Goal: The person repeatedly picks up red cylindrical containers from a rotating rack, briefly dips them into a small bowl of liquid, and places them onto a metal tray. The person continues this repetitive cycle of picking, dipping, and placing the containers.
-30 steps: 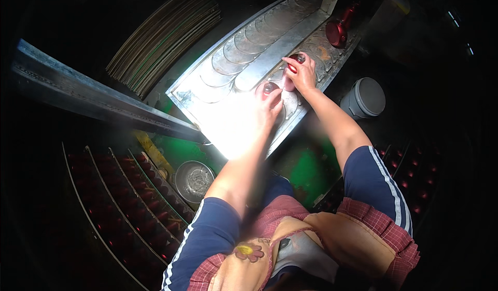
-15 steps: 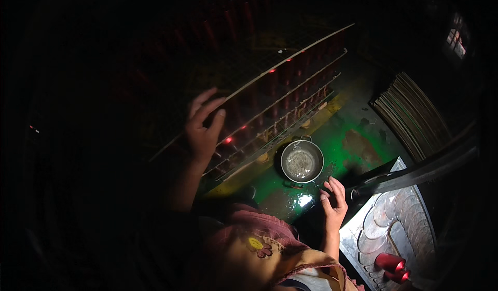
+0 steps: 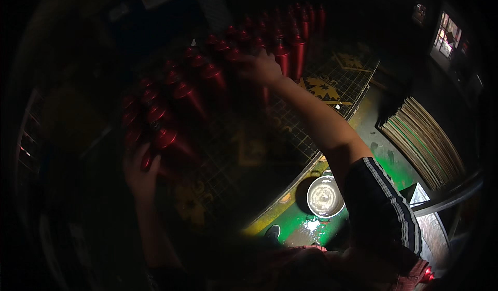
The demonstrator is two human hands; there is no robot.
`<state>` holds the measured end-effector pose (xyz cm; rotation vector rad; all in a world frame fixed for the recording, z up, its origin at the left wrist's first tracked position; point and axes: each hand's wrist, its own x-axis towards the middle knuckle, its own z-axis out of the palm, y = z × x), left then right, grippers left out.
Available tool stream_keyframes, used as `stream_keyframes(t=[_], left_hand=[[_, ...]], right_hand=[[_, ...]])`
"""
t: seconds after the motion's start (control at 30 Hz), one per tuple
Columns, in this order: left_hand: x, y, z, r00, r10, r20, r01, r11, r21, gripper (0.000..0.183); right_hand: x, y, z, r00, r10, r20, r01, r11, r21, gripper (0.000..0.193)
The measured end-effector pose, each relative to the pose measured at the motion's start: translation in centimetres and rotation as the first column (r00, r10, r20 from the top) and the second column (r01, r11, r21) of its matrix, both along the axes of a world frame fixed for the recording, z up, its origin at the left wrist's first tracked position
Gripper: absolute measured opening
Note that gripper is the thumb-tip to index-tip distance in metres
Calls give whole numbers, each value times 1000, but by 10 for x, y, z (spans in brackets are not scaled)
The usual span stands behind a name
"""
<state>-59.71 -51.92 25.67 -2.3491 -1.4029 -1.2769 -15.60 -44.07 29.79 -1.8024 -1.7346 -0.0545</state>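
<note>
Many red, glossy cylindrical bottles with narrow tops (image 3: 189,96) stand upright in rows on a dark tabletop with a grid pattern and yellow designs (image 3: 321,88). At the near left end of the rows is my left hand (image 3: 141,174), its thumb and fingers around a red bottle (image 3: 149,160). My right arm stretches across the table, and my right hand (image 3: 265,69) is among the bottle tops in the middle. Its fingertips are blurred and in deep shadow, so their grip is unclear.
On the green floor a metal two-handled pot (image 3: 326,196) holds liquid, beside a wet patch (image 3: 310,226). Stacked flat sheets (image 3: 423,140) lean at the right. Below them are a black bar (image 3: 448,195) and a metal tray (image 3: 434,234). My shoe (image 3: 272,232) shows near the table edge.
The view has tilted up and now shows the tabletop with the bottles. My right hand has gone from beside the pot to the bottles. My left hand has moved onto a bottle.
</note>
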Motion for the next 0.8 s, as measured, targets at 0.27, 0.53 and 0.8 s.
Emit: stream_keyframes(t=[0.27,0.53,0.8], left_hand=[[29,-106,25,933,-223,284,191,972,138,40],[246,-205,-126,88,390,917,992,44,-114,51],[480,-188,-399,386,916,-108,918,-371,139,52]], right_hand=[[45,-145,-44,919,247,-307,-98,898,430,51],[153,-401,-215,223,301,-927,229,908,350,48],[196,-432,-330,-712,536,-454,399,841,367,55]])
